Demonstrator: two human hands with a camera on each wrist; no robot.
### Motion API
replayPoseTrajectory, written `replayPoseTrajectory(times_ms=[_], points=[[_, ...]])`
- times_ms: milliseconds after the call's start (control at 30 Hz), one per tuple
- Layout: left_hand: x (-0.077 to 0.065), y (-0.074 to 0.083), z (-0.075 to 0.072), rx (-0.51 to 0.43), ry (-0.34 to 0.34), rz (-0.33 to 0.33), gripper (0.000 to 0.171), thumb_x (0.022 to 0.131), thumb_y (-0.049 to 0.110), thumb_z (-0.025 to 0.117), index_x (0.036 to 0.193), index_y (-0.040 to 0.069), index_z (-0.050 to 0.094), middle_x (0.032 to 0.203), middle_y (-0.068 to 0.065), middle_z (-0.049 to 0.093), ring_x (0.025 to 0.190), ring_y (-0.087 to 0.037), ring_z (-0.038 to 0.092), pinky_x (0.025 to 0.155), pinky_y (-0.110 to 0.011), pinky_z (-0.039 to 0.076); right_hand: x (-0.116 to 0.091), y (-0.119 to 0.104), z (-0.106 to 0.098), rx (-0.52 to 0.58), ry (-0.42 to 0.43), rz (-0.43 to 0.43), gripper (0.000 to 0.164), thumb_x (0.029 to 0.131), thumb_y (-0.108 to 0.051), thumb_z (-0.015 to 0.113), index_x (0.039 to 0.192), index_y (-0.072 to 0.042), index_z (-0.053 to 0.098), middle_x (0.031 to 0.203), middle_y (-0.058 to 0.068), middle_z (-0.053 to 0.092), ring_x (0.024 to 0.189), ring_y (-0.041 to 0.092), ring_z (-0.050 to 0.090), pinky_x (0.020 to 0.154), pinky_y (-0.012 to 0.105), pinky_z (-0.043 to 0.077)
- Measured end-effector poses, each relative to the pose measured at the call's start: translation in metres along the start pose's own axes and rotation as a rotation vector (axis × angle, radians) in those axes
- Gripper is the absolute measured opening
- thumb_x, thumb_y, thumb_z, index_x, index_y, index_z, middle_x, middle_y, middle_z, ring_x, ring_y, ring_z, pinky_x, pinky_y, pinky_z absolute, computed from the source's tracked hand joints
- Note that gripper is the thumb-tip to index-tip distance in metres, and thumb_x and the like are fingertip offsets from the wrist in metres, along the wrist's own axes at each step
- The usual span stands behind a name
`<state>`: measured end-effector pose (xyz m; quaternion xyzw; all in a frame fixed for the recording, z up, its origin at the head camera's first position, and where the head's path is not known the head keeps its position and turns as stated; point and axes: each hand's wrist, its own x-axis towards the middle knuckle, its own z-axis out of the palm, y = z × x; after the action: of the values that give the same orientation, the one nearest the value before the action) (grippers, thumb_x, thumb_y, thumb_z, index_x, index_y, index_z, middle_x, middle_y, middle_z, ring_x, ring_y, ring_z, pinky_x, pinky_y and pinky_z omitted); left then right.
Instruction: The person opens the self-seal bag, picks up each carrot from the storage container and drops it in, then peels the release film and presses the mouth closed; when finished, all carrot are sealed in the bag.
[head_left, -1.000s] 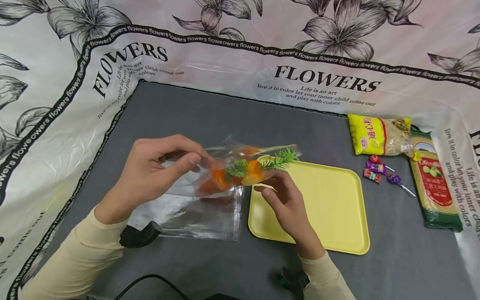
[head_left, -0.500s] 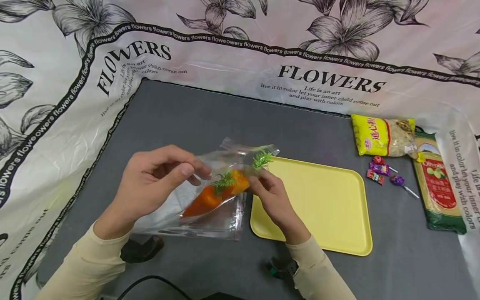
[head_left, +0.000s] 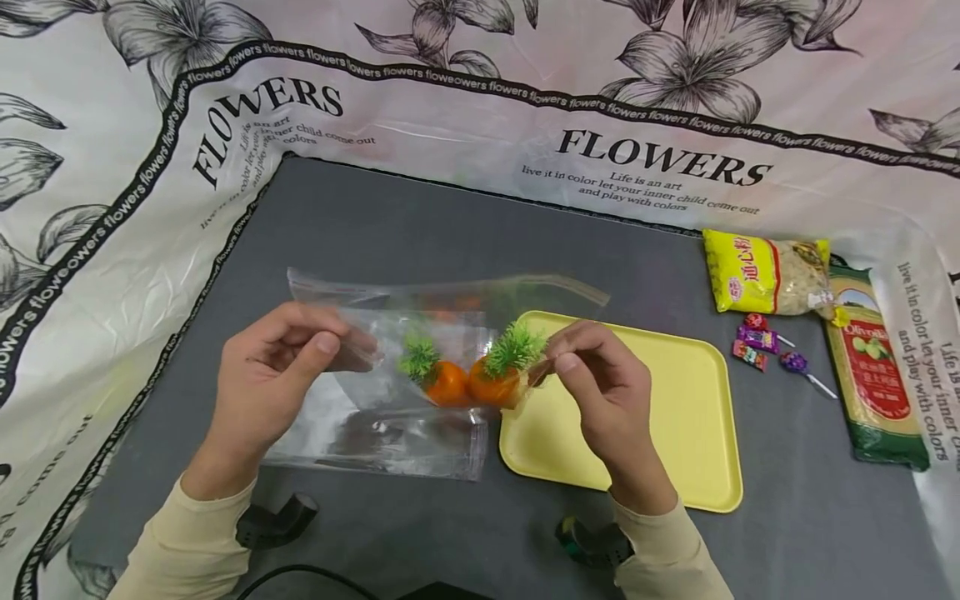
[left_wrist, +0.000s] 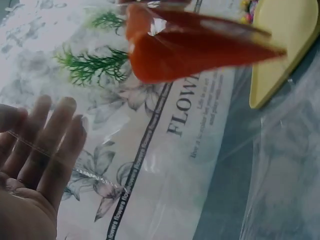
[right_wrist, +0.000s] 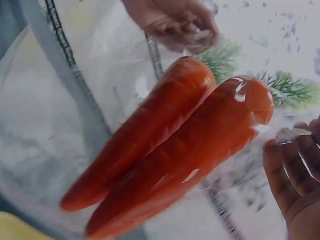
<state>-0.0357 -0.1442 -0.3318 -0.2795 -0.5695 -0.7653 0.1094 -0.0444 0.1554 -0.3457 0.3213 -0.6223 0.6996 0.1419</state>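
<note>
Two orange carrots with green tops hang inside a clear zip bag (head_left: pixel 352 296) above the table. In the right wrist view one carrot (right_wrist: pixel 140 130) lies beside the other carrot (right_wrist: pixel 185 155), tips pointing down. My left hand (head_left: pixel 273 375) pinches the bag's left side between thumb and fingers. On the right side, my right hand (head_left: pixel 611 396) pinches the plastic near a feathery green top (head_left: pixel 517 348). The bag's zip edge runs across the far side, above both hands. Under it, another clear plastic bag (head_left: pixel 420 454) lies flat on the table.
To the right is a yellow tray (head_left: pixel 675 417), partly behind my right hand. Farther right lie several wrapped candies (head_left: pixel 757 337), a yellow pasta bag (head_left: pixel 765 271) and a green and red noodle pack (head_left: pixel 877 367). A black cable (head_left: pixel 307 569) crosses the front edge.
My hands have moved apart, and the bag, bunched and tilted before, is now stretched wide between them. The carrots have swung so their green tops face up.
</note>
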Motion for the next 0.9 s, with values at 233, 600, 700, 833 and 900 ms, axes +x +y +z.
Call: replayPoseTrajectory(times_ms=[233, 600, 700, 833, 900], points=[[-0.006, -0.008, 0.002, -0.029, -0.052, 0.007, 0.014, 0.091, -0.009, 0.053, 0.103, -0.016, 0.056, 0.1, -0.023, 0.067, 0.086, -0.029, 0.068, 0.071, -0.034, 0.054, 0.005, -0.014, 0.008, 0.04, -0.008, -0.077, 0.016, 0.094, 0.0, 0.051, 0.087, 0.014, 0.051, 0.077, 0.016, 0.057, 0.061, 0.022, 0.058, 0.058, 0.03, 0.052], [-0.012, -0.013, 0.003, 0.016, 0.101, -0.223, 0.009, 0.096, -0.013, 0.038, 0.099, -0.016, 0.045, 0.088, -0.027, 0.066, 0.072, -0.039, 0.067, 0.066, -0.048, 0.054, -0.014, 0.002, -0.003, 0.133, 0.092, 0.196, 0.013, 0.091, 0.015, 0.035, 0.088, 0.013, 0.047, 0.079, 0.016, 0.055, 0.057, 0.025, 0.057, 0.046, 0.036, 0.053], [-0.014, -0.013, 0.003, 0.023, 0.113, -0.265, 0.008, 0.097, -0.009, 0.041, 0.101, -0.013, 0.046, 0.088, -0.025, 0.067, 0.071, -0.039, 0.066, 0.062, -0.049, 0.054, -0.017, 0.002, -0.004, 0.171, 0.121, 0.274, 0.013, 0.093, 0.012, 0.036, 0.087, 0.011, 0.047, 0.078, 0.016, 0.053, 0.056, 0.025, 0.056, 0.043, 0.039, 0.052], [-0.013, -0.018, 0.0, 0.053, 0.097, -0.38, 0.009, 0.098, 0.001, 0.046, 0.103, -0.005, 0.049, 0.091, -0.022, 0.067, 0.073, -0.039, 0.066, 0.061, -0.049, 0.054, -0.021, 0.006, -0.007, 0.169, 0.161, 0.437, 0.013, 0.096, 0.003, 0.042, 0.086, 0.004, 0.05, 0.076, 0.015, 0.052, 0.051, 0.025, 0.053, 0.039, 0.042, 0.05], [-0.013, -0.024, -0.001, 0.053, 0.075, -0.465, 0.011, 0.099, 0.005, 0.047, 0.105, -0.002, 0.05, 0.093, -0.022, 0.066, 0.077, -0.039, 0.067, 0.063, -0.049, 0.054, -0.023, 0.012, -0.009, 0.14, 0.165, 0.534, 0.013, 0.097, -0.001, 0.044, 0.086, 0.001, 0.05, 0.077, 0.015, 0.051, 0.05, 0.026, 0.053, 0.04, 0.044, 0.05]])
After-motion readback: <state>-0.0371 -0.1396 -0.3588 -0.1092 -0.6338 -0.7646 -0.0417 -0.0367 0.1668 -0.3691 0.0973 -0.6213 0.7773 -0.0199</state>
